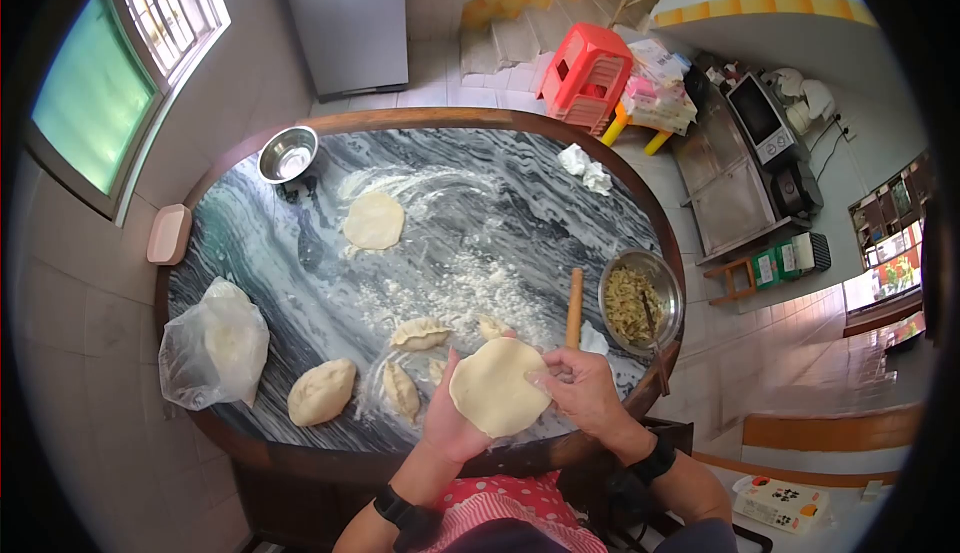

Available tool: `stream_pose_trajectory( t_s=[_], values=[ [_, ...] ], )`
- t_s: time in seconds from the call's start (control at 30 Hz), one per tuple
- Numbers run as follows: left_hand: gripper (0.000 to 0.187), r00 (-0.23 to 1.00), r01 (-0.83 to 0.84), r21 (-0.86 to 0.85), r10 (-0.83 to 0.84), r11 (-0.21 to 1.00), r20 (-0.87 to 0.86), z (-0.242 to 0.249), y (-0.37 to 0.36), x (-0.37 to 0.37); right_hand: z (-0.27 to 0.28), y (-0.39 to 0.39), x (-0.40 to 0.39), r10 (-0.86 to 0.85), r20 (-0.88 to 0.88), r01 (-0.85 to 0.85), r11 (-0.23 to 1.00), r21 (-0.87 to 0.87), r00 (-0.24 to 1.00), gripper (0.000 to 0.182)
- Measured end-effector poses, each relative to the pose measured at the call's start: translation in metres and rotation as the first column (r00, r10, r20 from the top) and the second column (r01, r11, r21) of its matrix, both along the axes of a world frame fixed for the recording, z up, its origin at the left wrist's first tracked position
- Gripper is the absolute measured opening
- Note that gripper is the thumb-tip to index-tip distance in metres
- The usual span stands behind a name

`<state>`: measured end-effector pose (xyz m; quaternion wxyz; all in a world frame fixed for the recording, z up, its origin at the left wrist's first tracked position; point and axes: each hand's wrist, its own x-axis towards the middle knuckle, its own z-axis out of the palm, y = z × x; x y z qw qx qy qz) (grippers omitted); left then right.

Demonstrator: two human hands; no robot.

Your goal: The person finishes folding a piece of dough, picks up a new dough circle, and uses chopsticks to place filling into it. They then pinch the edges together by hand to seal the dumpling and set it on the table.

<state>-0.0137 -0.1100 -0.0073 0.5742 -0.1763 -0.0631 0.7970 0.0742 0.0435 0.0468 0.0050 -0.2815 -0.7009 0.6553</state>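
Note:
A round, flat dough wrapper [497,390] lies across my left hand [455,421], which supports it from below. My right hand [585,393] pinches the wrapper's right edge between thumb and fingers. Just beyond my hands, filled dumplings [420,333] rest on the floured marble table, another [401,391] lying left of my left hand. A larger dough lump [321,392] sits farther left. One more flat wrapper [374,221] lies toward the far side. To the right are a wooden rolling pin [575,308] and a metal bowl of chopped filling [630,299] with a utensil in it.
An oval marble table [300,298] has a wooden rim. On it are a steel bowl [288,156], a plastic bag [215,345], a pink container [170,235] at the left edge and crumpled tissue [585,169]. Red stools [588,75] stand behind the table.

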Motion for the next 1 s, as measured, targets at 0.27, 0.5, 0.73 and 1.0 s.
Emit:
stream_pose_trajectory(
  t_s=[0.27, 0.5, 0.73, 1.0],
  values=[
    [0.068, 0.991, 0.002, -0.030, -0.005, 1.000, -0.130, 0.014, 0.064, 0.080, 0.015, 0.075, 0.082, 0.051, -0.141, -0.030, 0.989, 0.147, 0.989, 0.013],
    [0.080, 0.952, -0.094, -0.145, 0.046, 0.985, -0.303, 0.025, 0.098, 0.139, 0.001, 0.129, 0.121, 0.010, -0.196, -0.024, 0.997, -0.068, 0.981, 0.014],
    [0.081, 0.949, -0.200, -0.144, 0.154, 0.969, -0.276, 0.020, 0.108, 0.172, -0.013, 0.142, 0.135, 0.060, -0.168, -0.103, 0.960, -0.259, 0.984, 0.016],
    [0.073, 0.954, -0.300, -0.033, 0.299, 0.953, -0.020, -0.052, 0.109, 0.177, 0.011, 0.106, 0.118, 0.247, -0.244, -0.293, 0.940, -0.176, 0.938, 0.016]
  ],
)
